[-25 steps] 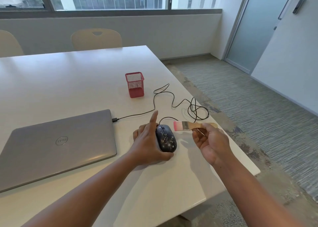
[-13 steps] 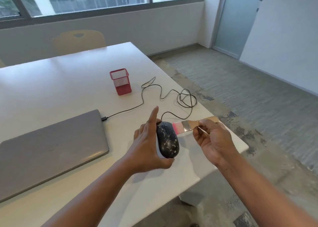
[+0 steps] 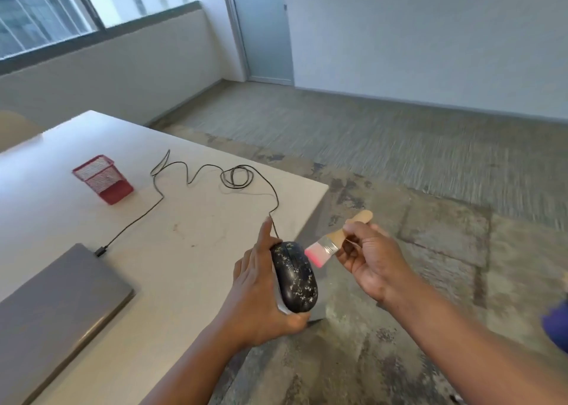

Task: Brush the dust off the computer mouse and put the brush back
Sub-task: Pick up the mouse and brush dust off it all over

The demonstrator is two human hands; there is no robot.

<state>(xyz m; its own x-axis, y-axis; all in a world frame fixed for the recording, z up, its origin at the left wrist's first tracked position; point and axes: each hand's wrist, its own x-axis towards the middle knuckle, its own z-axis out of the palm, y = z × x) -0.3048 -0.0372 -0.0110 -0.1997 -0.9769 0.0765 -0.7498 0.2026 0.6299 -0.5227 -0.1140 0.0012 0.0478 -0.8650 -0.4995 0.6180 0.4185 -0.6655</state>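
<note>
A black computer mouse (image 3: 295, 277) flecked with pale dust is held in my left hand (image 3: 261, 294), lifted at the table's right edge, partly over the floor. My left index finger points up along its cable (image 3: 196, 171). My right hand (image 3: 372, 263) grips the wooden handle of a small brush (image 3: 332, 245). Its pink bristles touch or nearly touch the mouse's upper right side. The red mesh pen holder (image 3: 103, 179) stands empty at the back left of the table.
A closed grey laptop (image 3: 55, 312) lies at the left, with the mouse cable plugged into its corner. The white table (image 3: 190, 229) ends just right of my left hand. Beyond it is carpeted floor, a wall and a door.
The mouse has been lifted off the table and carried right to its edge. The brush has tilted so its bristles point down at the mouse. The camera has swung right.
</note>
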